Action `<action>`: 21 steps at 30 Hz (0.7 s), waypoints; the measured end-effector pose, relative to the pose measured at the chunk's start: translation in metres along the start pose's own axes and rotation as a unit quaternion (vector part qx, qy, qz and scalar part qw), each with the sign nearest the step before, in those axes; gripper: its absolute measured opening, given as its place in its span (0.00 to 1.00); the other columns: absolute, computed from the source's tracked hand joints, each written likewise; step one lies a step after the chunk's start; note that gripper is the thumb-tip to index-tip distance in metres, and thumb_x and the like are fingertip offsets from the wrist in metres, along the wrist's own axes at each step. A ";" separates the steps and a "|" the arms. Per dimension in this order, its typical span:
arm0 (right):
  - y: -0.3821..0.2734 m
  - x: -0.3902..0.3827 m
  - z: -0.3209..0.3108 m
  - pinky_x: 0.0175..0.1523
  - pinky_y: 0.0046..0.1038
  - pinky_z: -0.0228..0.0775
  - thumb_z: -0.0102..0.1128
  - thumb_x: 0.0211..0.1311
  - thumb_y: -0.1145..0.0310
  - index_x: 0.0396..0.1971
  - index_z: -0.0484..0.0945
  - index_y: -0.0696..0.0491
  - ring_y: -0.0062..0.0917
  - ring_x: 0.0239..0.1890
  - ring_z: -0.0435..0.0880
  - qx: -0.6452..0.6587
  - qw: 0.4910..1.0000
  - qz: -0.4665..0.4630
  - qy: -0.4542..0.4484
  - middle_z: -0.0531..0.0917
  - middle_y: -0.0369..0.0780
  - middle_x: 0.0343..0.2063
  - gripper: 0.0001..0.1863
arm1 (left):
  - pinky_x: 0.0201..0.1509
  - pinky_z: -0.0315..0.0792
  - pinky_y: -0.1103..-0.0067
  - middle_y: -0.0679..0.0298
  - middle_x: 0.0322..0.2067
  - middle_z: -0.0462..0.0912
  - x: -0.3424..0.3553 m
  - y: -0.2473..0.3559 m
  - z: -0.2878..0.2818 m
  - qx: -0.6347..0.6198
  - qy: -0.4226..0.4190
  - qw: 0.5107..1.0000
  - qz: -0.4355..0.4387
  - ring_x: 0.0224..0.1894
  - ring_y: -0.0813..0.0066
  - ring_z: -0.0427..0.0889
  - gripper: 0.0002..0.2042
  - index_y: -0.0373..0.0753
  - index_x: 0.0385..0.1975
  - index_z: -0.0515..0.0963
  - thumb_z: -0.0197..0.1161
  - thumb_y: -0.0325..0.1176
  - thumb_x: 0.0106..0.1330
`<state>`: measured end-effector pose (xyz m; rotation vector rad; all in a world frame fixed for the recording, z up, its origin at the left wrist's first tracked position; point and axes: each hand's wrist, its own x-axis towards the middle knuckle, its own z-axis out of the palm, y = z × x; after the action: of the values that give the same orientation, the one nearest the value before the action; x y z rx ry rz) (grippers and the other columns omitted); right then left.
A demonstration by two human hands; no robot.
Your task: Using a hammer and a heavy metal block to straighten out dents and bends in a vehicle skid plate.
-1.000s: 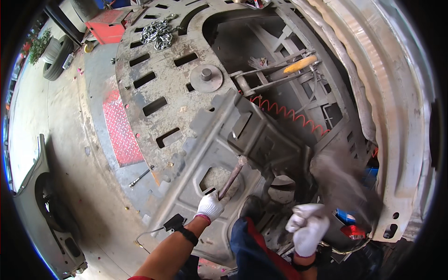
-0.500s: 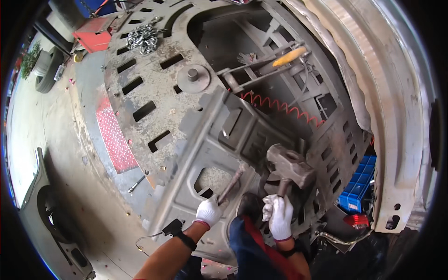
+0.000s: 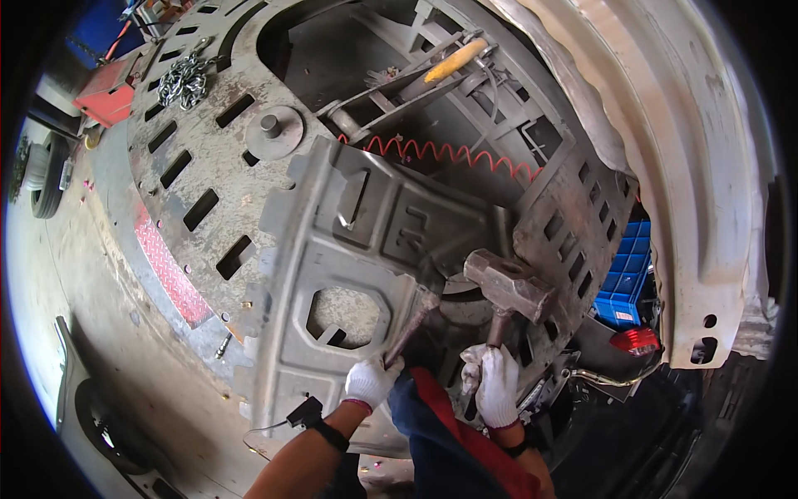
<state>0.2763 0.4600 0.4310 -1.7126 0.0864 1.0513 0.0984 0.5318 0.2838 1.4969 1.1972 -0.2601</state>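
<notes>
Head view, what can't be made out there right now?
Head view: part of the hammer handle, covered by the right hand.
Head view: lower end of the rod, hidden by the left hand.
Head view: upper end of the pale metal panel, cut off by the top edge.

Far ahead of the left hand (image 3: 371, 381), a chain (image 3: 184, 81) lay on a slotted bench (image 3: 226, 158). A panel (image 3: 366, 262) lay there beneath that hand.
</notes>
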 end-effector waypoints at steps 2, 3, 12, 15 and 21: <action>-0.002 -0.002 -0.002 0.23 0.18 0.63 0.53 0.77 0.58 0.42 0.74 0.60 0.15 0.24 0.73 0.002 1.000 0.003 -0.002 0.78 0.37 0.29 0.17 | 0.45 0.77 0.54 0.43 0.32 0.85 0.009 -0.001 -0.007 -0.014 0.004 1.000 -0.009 0.40 0.41 0.85 0.23 0.40 0.43 0.82 0.58 0.56 0.69; -0.003 -0.003 -0.002 0.23 0.18 0.63 0.53 0.77 0.58 0.42 0.74 0.60 0.15 0.23 0.73 0.002 1.000 0.005 -0.006 0.78 0.37 0.29 0.17 | 0.45 0.77 0.54 0.42 0.32 0.85 0.013 -0.001 -0.010 -0.029 0.009 0.999 -0.019 0.40 0.41 0.85 0.22 0.39 0.43 0.82 0.58 0.55 0.69; -0.067 -0.037 -0.005 0.24 0.25 0.63 0.57 0.69 0.68 0.34 0.75 0.64 0.22 0.22 0.73 0.219 0.964 -0.109 -0.100 0.75 0.40 0.23 0.12 | 0.41 0.78 0.59 0.48 0.25 0.84 0.023 -0.015 -0.015 0.004 0.035 0.999 -0.029 0.34 0.50 0.87 0.25 0.36 0.39 0.82 0.59 0.56 0.69; -0.053 -0.028 -0.003 0.27 0.26 0.67 0.59 0.67 0.64 0.32 0.76 0.64 0.23 0.23 0.75 0.241 0.917 -0.251 -0.194 0.76 0.41 0.23 0.15 | 0.42 0.78 0.59 0.47 0.26 0.84 0.022 -0.003 -0.020 0.002 0.026 0.999 -0.038 0.35 0.49 0.87 0.25 0.35 0.39 0.83 0.59 0.56 0.68; 0.061 0.053 0.011 0.25 0.22 0.68 0.53 0.78 0.62 0.42 0.78 0.56 0.15 0.21 0.76 -0.210 0.973 -0.010 -0.096 0.79 0.33 0.24 0.12 | 0.45 0.78 0.53 0.37 0.33 0.84 0.031 -0.037 -0.012 -0.032 0.060 0.995 -0.068 0.40 0.38 0.86 0.26 0.32 0.42 0.82 0.60 0.55 0.66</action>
<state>0.2695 0.4651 0.3498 -1.9682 -0.2972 1.2806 0.0782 0.5523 0.2429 1.3932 1.3932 -0.2244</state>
